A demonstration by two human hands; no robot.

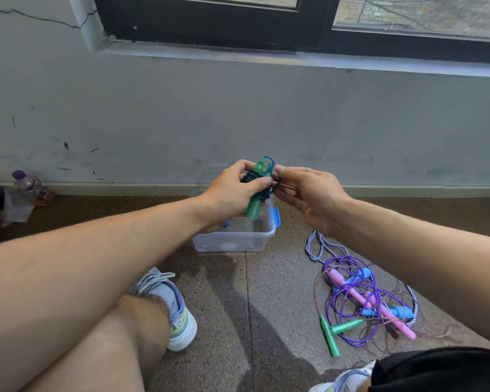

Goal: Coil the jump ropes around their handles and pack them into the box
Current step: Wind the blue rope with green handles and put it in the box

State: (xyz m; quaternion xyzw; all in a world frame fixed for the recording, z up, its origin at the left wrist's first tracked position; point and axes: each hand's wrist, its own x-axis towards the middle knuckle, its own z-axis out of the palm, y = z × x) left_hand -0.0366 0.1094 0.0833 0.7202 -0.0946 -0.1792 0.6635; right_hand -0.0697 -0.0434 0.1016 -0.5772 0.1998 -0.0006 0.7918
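My left hand point(235, 190) grips a pair of green jump rope handles point(253, 209) with dark blue rope coiled round them, held upright above the clear plastic box point(232, 241). My right hand point(309, 190) pinches the rope's end beside the top of the handles. A small blue loop sticks out above the handles. The box stands open on the floor below my hands, with something blue inside it that I cannot make out. To the right lies a tangled pile of jump ropes point(362, 295): purple cord, pink handles, blue handles, green T-shaped handles point(335, 333) and a striped rope.
I sit on a speckled floor near a grey wall point(238, 114) under a window. My left knee and shoe point(173, 306) lie left of the box; my right shoe point(348, 377) is at the bottom. A purple-capped bottle point(29, 183) and a bag sit far left.
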